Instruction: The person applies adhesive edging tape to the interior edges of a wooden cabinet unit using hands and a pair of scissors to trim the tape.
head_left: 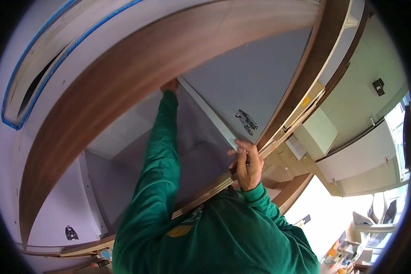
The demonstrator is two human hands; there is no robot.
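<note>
Well left of the white strip is a blue-edged panel. A brown board arches past the strip's far end, partly hiding the left hand there; its fingers' state can't be told. Right of the strip sits a metal hinge; at its near end, the right hand, fingers curled, grip unclear.

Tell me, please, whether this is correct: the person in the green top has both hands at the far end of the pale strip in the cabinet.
Not quite: the head view shows only the left hand at the far end of the pale strip in the cabinet; the right hand is at its near end. The green top is right.
</note>
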